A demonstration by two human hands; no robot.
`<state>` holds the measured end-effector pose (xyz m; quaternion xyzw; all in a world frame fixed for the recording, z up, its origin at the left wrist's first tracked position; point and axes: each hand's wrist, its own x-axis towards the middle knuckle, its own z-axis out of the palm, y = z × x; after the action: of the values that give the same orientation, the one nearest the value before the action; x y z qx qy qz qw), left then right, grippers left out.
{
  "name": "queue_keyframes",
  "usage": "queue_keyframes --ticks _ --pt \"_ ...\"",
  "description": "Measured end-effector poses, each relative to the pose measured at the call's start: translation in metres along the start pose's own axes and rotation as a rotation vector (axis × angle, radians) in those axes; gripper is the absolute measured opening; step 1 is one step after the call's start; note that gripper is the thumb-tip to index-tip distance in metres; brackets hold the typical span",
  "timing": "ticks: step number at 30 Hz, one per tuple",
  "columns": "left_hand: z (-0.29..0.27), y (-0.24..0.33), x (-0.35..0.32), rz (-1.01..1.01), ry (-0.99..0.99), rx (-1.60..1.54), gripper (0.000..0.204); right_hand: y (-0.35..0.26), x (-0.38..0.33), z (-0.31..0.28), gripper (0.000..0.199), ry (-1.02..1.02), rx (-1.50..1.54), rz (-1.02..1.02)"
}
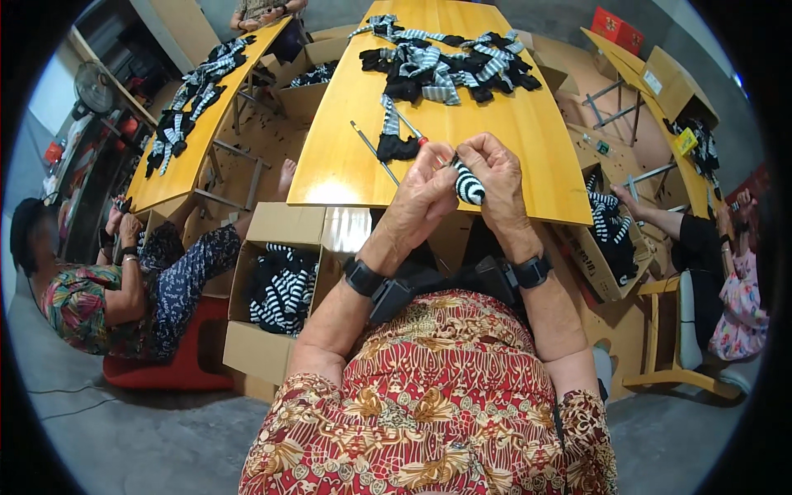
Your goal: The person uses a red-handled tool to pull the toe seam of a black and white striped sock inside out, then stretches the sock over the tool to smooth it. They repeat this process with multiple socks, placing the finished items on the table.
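Above the near edge of the yellow table, my left hand (426,183) and my right hand (497,177) pinch a small black-and-white striped knitted piece (469,186). Its rounded end hangs down between them, while its upper end is hidden in my fingers. Just behind my left fingers shows a thin metal rod with a red part (422,141); whether that hand touches it I cannot tell. Left of it, a second metal rod (373,150) lies on the table beside a black knitted piece with a striped end (398,147).
A heap of black and striped knitted pieces (445,66) covers the far part of the table (346,177). Open cardboard boxes (285,223) with more pieces stand below on both sides. Co-workers (107,297) sit left and right; another person stands far left.
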<state>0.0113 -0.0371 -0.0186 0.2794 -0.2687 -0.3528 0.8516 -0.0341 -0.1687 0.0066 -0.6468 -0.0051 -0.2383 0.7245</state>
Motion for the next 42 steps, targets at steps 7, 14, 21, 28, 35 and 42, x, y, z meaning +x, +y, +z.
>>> queue_keyframes --ticks 7,14,21,28,35,42 --pt "0.044 0.017 -0.013 -0.005 -0.118 0.215 0.072 -0.016 -0.014 0.007 0.012 -0.121 0.196 0.028" --pt "0.012 0.009 -0.006 -0.001 -0.084 -0.145 0.052 -0.005 -0.013 0.008 0.011 -0.109 -0.101 -0.034" --pt "0.003 0.018 -0.005 0.017 0.015 -0.288 0.051 -0.026 -0.011 -0.011 0.039 -0.227 -0.058 -0.057" --pt "0.002 0.029 -0.007 -0.012 -0.032 -0.142 0.053 -0.040 -0.005 -0.016 0.036 -0.260 0.053 0.195" --pt "-0.004 0.018 -0.016 -0.138 -0.077 -0.148 0.049 0.007 -0.009 -0.027 0.034 -0.453 0.306 0.395" --pt "-0.011 0.013 -0.019 -0.104 0.006 -0.292 0.039 -0.030 -0.023 -0.012 0.036 -0.373 -0.177 -0.057"
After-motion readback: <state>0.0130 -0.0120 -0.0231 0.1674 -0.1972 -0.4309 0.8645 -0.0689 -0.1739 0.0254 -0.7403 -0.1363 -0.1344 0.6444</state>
